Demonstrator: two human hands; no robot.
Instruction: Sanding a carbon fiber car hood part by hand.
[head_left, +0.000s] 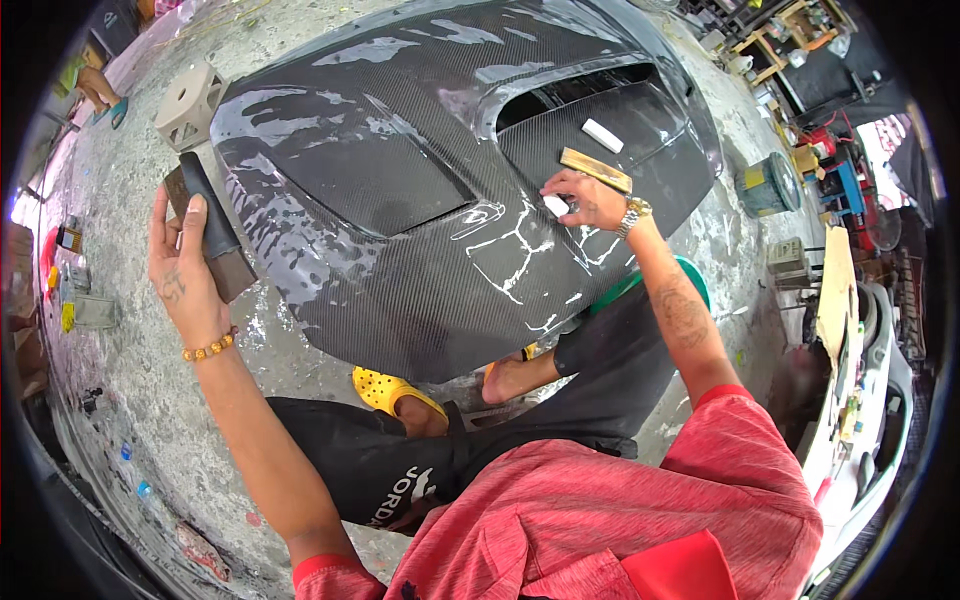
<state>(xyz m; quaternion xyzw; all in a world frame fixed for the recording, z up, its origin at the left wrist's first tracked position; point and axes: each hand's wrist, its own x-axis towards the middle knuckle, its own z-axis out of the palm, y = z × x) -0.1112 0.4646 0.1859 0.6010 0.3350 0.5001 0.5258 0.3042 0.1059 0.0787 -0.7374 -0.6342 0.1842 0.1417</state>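
A glossy black carbon-fibre car hood (400, 290) with raised scoops and an opening lies in front of me. Closed around a dark rectangular block (232, 268) with a black sheet over it, my left hand (183, 262) is held off the hood's left edge. My right hand (600, 203) pinches a small white piece (555, 206), perhaps chalk, at the hood's surface. White lines (510, 262) run over the hood left of and below that hand. Just beyond it, a yellowish wooden strip (597, 169) and a white bar (602, 135) rest on the hood.
A beige plastic stool (190, 105) stands at the hood's far left. Another person's legs (92, 92) show at upper left. A lidded bucket (768, 186) stands right; a green one (692, 278) is beside my leg. Car parts and clutter line the right side.
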